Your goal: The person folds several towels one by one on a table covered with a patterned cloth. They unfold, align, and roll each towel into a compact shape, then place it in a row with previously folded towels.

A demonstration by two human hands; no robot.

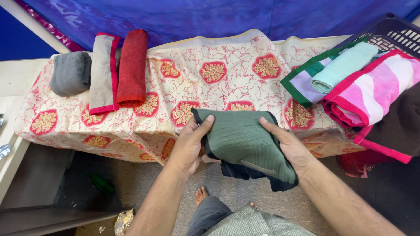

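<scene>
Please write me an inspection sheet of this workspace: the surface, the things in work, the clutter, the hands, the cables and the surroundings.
Surface: table covered with a cream cloth with red flower print.
Things in work: green towel with dark edge, folded, held at the table's front edge.
Clutter: gray towel, gray-and-red towel and red towel folded at far left; striped cloth, mint towel and pink-and-white towel piled at right.
Hands: left hand and right hand both grip the green towel.
Cables: nothing seen.
Surroundings: blue sheet behind; dark basket at far right; foil scrap on the floor.
</scene>
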